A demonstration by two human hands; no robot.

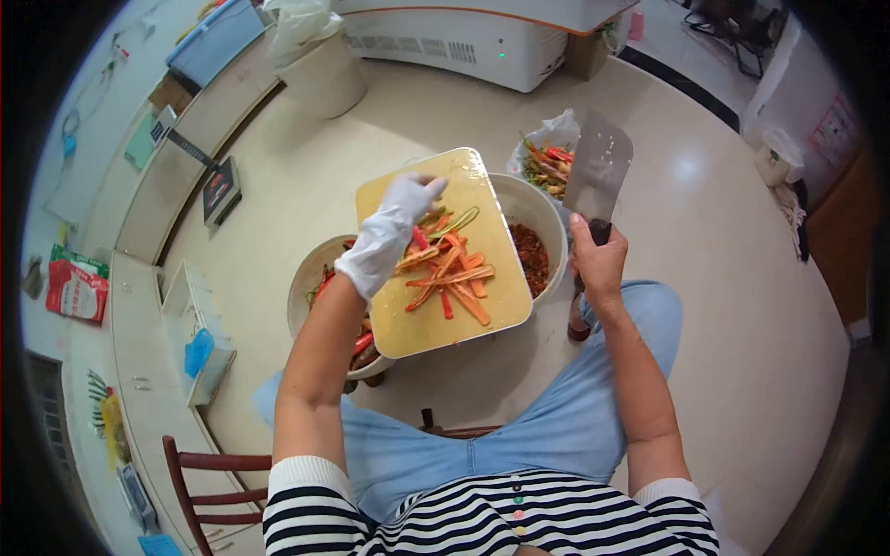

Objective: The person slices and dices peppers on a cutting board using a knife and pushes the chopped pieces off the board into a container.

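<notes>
A yellow cutting board (380, 324) rests across two round tubs in front of me. Strips of red and orange pepper (459, 278) lie in a heap at its middle. My left hand (397, 222), in a white glove, is over the upper left of the board beside the heap, its fingers bent; whether it holds anything is hidden. My bare right hand (598, 261) grips the black handle of a cleaver (598, 167), its broad blade pointing up, right of the board. The right tub (549, 208) holds dark red chopped pepper; the left tub (301, 278) holds whole peppers.
Beyond the right tub, a plastic bag (553, 130) holds red and green peppers. A black scale (221, 192) stands on the floor at left. A lined bin (324, 79) and a white appliance (454, 42) are at the back; a wooden chair (218, 461) is at lower left.
</notes>
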